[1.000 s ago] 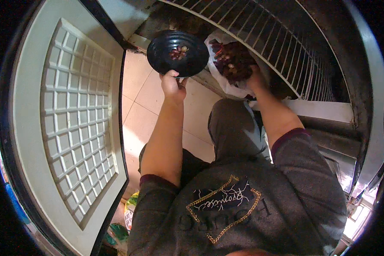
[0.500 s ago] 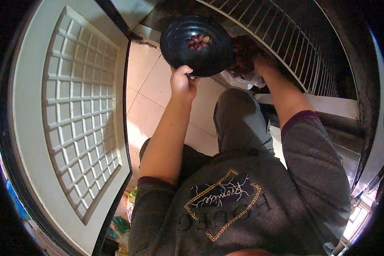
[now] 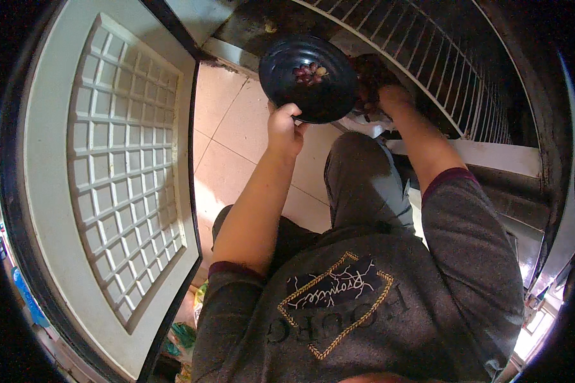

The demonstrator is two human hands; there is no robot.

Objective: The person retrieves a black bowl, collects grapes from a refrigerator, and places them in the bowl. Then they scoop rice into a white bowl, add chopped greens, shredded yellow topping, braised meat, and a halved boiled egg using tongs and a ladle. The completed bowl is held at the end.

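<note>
Picking seems under way, the left hand (image 3: 285,129) gripping the near rim of a black plate (image 3: 319,103) with grapes (image 3: 309,74) on it, left of a dark heap (image 3: 368,74) where the right hand (image 3: 396,101) has a hold I can't make out, so the next move calls for a steady plate.
</note>
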